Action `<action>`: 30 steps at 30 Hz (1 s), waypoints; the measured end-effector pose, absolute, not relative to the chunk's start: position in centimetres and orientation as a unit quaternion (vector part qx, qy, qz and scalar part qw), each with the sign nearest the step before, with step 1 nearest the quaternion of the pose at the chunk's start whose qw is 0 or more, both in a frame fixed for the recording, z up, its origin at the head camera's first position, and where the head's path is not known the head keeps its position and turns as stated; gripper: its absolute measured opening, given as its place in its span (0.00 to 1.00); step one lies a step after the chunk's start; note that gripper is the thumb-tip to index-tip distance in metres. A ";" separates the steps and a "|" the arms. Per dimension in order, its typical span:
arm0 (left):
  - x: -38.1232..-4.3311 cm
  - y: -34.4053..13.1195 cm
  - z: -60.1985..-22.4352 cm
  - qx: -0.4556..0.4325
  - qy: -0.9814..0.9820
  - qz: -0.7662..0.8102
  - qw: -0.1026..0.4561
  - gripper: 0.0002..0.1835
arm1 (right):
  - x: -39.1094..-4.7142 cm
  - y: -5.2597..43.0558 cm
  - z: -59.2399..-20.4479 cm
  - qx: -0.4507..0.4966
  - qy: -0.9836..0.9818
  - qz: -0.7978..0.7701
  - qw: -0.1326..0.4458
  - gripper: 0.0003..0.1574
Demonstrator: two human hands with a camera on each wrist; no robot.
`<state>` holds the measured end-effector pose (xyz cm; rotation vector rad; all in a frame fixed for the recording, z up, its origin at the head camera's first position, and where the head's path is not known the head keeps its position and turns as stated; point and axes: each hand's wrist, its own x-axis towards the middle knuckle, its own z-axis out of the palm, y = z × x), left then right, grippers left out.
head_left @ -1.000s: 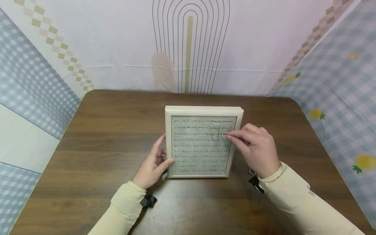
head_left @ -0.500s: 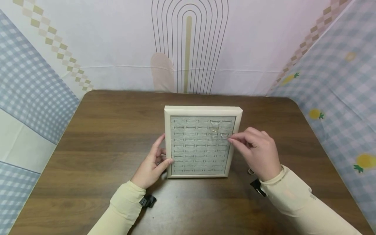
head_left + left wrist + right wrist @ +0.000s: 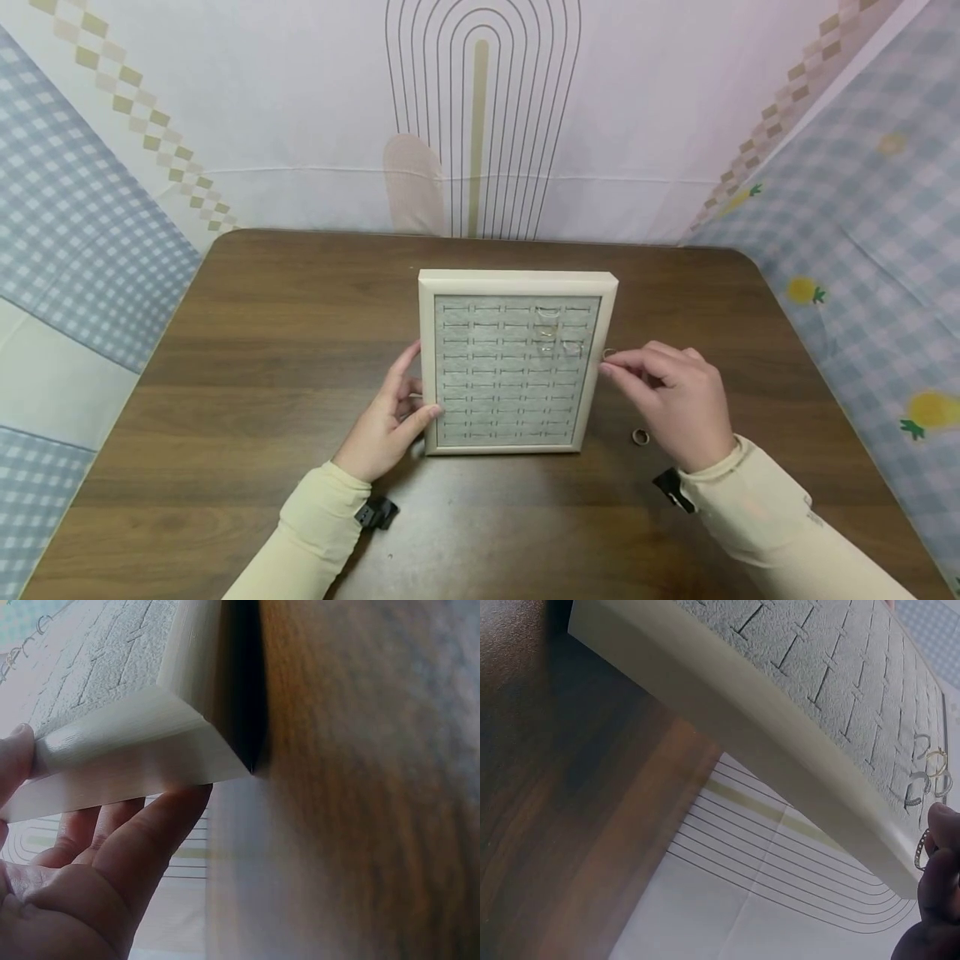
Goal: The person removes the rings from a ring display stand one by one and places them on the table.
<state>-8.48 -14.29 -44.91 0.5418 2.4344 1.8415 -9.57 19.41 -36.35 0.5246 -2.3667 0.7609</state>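
A cream-framed ring display board (image 3: pixel 517 375) with grey slotted fabric stands upright on the table. My left hand (image 3: pixel 386 429) grips its left side, thumb on the front of the frame and fingers behind; the left wrist view shows those fingers (image 3: pixel 150 832) against the side edge. Several rings sit in the board's upper right slots, among them a silver ring (image 3: pixel 572 348) in the rightmost column. Just right of the frame, my right hand (image 3: pixel 675 400) pinches another ring (image 3: pixel 921 851) between thumb and forefinger; it looks studded in the right wrist view.
A loose ring (image 3: pixel 640 437) lies on the brown wooden table (image 3: pixel 262 375), below my right hand. Patterned cloth (image 3: pixel 300 100) hangs behind the table, and checked cloth (image 3: pixel 885 250) on the right side.
My right hand has drawn away to the right, leaving a ring in the rightmost column while another stays between its fingertips. My left hand keeps its grip on the frame.
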 end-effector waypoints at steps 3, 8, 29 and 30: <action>-8.5 -14.3 -44.9 0.176 0.785 0.593 0.020 0.47 | -9.5 19.6 -36.4 0.197 -0.889 0.285 0.299 0.10; -8.5 -14.3 -45.0 0.173 0.788 0.591 0.021 0.47 | -9.4 20.0 -36.7 0.201 -0.890 0.280 0.297 0.09; -8.6 -14.3 -45.0 0.182 0.783 0.594 0.016 0.47 | -7.9 22.7 -39.1 0.173 -0.913 0.255 0.268 0.10; -8.6 -14.4 -45.1 0.182 0.784 0.594 0.016 0.47 | -7.8 22.7 -39.1 0.171 -0.914 0.253 0.267 0.11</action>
